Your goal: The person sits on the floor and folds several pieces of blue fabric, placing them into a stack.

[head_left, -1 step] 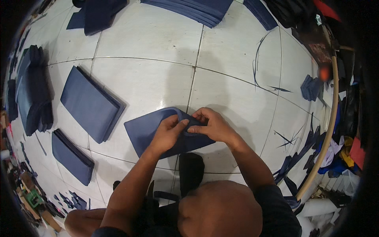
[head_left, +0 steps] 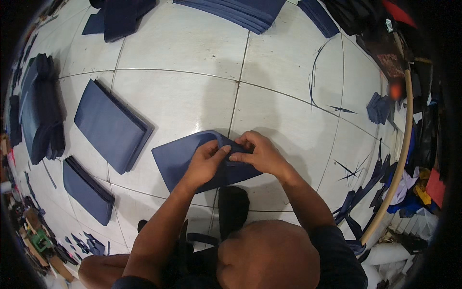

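A dark blue sheet of leather-like material (head_left: 175, 161) is in front of me, its far edge lifted and curled over. My left hand (head_left: 208, 161) pinches the raised fold near its middle, thumb pressed against the material. Close beside it, my right hand (head_left: 257, 153) grips the right part of the same sheet between thumb and fingers. The two thumbs nearly meet. Whatever lies under the fold is hidden by my fingers. The sheet's left corner spreads flat, away from both hands.
Blue stacks lie to the left: a large one (head_left: 113, 127), a smaller one (head_left: 89, 190) and a draped pile (head_left: 41, 111). Another stack (head_left: 236, 12) is at the far edge. Thin offcuts (head_left: 350, 171) and a curved tan rod (head_left: 402, 149) are on the right. White tiles (head_left: 284, 101) cover the floor.
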Tool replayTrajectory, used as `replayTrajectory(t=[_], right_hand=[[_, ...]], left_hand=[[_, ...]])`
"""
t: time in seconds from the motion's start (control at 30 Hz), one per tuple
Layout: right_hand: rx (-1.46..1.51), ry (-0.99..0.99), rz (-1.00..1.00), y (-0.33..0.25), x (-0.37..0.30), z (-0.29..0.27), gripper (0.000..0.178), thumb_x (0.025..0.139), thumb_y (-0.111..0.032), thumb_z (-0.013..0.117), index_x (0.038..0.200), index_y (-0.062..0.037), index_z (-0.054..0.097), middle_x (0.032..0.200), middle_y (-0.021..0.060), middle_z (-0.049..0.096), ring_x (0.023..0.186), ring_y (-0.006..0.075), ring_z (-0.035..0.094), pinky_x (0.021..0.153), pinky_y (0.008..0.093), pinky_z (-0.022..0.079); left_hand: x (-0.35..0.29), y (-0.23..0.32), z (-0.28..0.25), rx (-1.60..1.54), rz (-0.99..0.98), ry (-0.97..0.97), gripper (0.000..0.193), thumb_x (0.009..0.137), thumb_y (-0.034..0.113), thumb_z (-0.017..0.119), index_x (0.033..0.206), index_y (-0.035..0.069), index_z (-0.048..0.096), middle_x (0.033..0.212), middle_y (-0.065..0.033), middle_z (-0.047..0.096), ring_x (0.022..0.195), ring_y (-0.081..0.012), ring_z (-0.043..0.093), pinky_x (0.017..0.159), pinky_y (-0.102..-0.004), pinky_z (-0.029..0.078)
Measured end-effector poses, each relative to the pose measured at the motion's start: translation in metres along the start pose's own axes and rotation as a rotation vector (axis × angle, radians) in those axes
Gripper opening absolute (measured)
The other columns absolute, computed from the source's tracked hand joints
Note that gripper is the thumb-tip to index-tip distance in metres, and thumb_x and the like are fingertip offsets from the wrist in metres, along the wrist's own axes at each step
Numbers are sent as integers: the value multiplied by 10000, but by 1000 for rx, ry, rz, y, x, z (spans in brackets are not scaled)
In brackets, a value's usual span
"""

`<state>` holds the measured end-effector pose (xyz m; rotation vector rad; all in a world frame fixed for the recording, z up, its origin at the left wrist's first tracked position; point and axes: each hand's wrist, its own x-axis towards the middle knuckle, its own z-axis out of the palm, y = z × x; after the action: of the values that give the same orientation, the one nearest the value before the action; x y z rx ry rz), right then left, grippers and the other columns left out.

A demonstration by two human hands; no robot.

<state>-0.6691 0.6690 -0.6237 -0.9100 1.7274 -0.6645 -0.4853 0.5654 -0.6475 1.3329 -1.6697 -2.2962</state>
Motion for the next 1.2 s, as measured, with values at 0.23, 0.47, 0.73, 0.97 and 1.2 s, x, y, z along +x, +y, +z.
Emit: replayTrajectory(t=[0.23,0.47,0.73,0.97,1.2], right_hand=[[38,163,-108,13,-2,11,406,828,-337,799,996,24,721,934,162,679,838,272,664,739,372,508],[-36,166,-113,6,0,5,344,870,-322,760,941,13,736,865,147,693,788,267,665,716,370,506],[-9,190,80,12,8,6,394,959,-364,650,857,14,705,804,162,674,730,265,636,682,379,483],[-242,321,87,21,23,8,435,985,-385,602,793,4,633,755,155,639,685,292,607,666,402,476],[-142,536,-137,-16,-4,-7,322,881,-341,747,905,-49,614,857,108,639,800,272,659,706,391,517]], left_hand=[[2,1,-1,90,50,-23,349,989,261,650,737,72,500,663,52,417,648,-54,358,543,-276,330],[5,-4,1,70,51,-6,350,992,265,650,734,90,490,673,64,403,645,-53,355,540,-279,320],[3,8,5,145,14,24,345,986,275,657,747,99,481,678,68,385,643,-49,349,530,-274,307],[0,12,1,33,9,-53,304,987,272,655,782,96,517,681,67,422,638,-50,379,536,-252,320],[1,13,1,92,31,-33,353,991,283,644,742,89,488,678,64,408,654,-50,362,560,-253,335]])
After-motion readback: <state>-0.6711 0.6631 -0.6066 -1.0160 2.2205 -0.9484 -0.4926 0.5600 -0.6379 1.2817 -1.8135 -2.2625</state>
